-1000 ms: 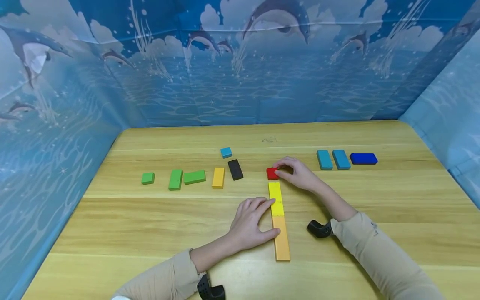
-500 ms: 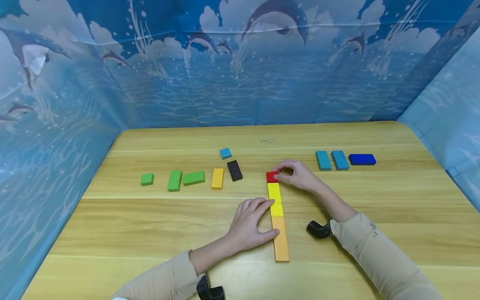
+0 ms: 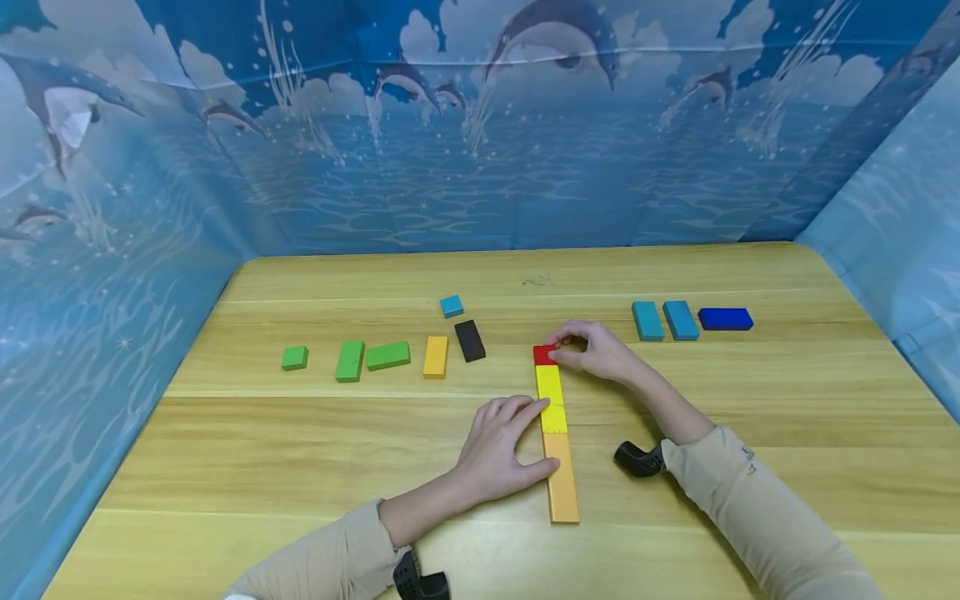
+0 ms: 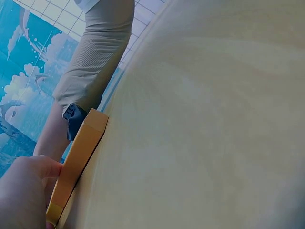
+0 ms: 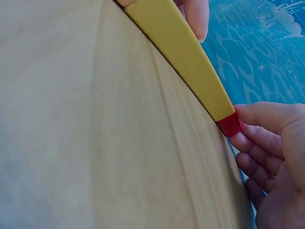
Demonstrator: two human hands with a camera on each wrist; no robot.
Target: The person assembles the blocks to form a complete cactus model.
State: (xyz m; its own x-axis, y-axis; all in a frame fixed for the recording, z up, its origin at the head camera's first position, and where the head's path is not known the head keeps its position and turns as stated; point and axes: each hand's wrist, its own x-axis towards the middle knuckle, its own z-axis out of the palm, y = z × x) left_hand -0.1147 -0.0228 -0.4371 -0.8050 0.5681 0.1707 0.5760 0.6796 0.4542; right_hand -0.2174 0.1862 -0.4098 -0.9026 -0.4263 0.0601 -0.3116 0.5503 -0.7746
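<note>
A row of flat blocks runs away from the person in the head view: a long orange block nearest, then a yellow block, then a small red block at the far end. My right hand pinches the red block between thumb and fingers. In the right wrist view, the red block sits flush against the end of the yellow block. From the left side, my left hand rests its thumb on the orange block and its index fingertip on the yellow one.
To the left lie several green blocks, an amber block, a black block and a small light-blue block. Two light-blue blocks and a dark-blue block are at back right. A dolphin-print curtain surrounds the wooden table.
My right hand has drawn the red block a little toward the person, closing the gap to the yellow block. The left hand has stayed in place on the row.
</note>
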